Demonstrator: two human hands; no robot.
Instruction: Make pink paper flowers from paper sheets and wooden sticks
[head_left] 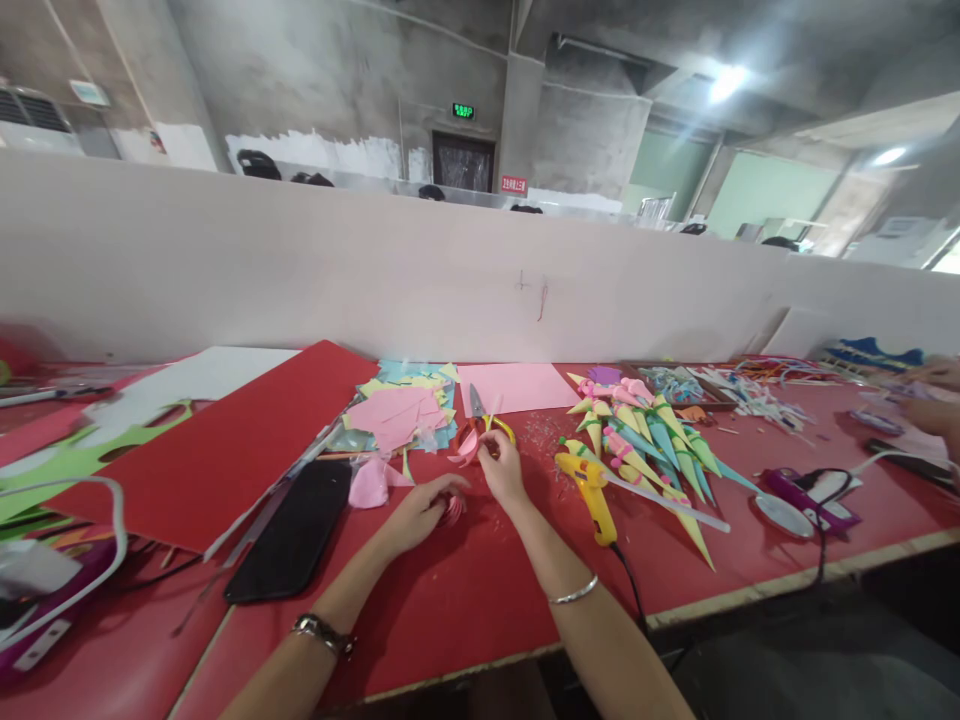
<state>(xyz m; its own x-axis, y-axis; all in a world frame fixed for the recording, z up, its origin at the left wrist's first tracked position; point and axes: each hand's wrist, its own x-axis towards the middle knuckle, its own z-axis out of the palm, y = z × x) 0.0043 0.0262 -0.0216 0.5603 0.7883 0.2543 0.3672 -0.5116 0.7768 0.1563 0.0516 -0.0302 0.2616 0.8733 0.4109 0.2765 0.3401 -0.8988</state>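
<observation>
My left hand (424, 514) is low over the red table, its fingers curled at a small pink-and-red striped piece (453, 509) that is partly hidden by them. To its right, my right hand (501, 464) has its fingertips pinched at the edge of a curved pink paper piece (466, 447). Scissors (477, 402) with yellow and red handles lie just behind the right hand, blades pointing away; the hand covers part of the handles. A pink crumpled piece (370, 484) lies left of the left hand, in front of a pile of cut pink paper (397, 415).
A yellow glue gun (592, 495) lies right of my hands, beside several green, blue and pink paper cones (652, 435). A black phone (292, 530) and large red sheet (225, 440) lie left. A pink sheet (517, 387) is behind. Another person's hand (934, 400) is far right.
</observation>
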